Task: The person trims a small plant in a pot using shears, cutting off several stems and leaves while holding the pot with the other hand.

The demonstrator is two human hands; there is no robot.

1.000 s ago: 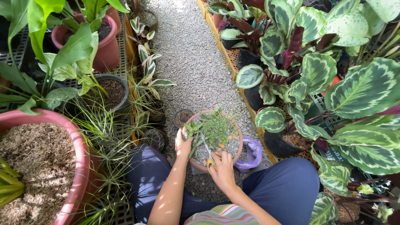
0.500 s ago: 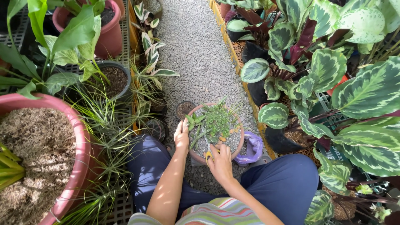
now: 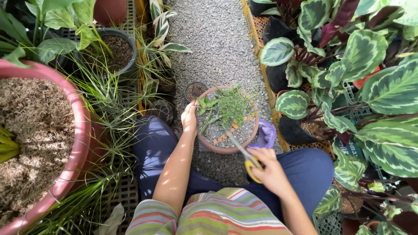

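Note:
A round terracotta pot (image 3: 220, 149) stands on the gravel between my knees, filled with grey grit, small green plants (image 3: 230, 105) and a few orange pebbles. My left hand (image 3: 189, 117) rests on the pot's left rim. My right hand (image 3: 270, 169) is closed around yellow-handled scissors (image 3: 248, 160), their blades reaching up into the pot toward the plant stems.
A large pink pot (image 3: 74, 130) of dry mulch sits at left, beside a grey pot (image 3: 114, 48) of soil and grassy plants. Broad striped-leaf plants (image 3: 365, 87) crowd the right side. A purple object (image 3: 265, 134) lies behind the pot. A gravel path (image 3: 217, 39) runs ahead.
My right hand has drawn back from the pot's surface toward my lap, with the scissors now showing in it. The left hand stays on the rim. The view has shifted closer.

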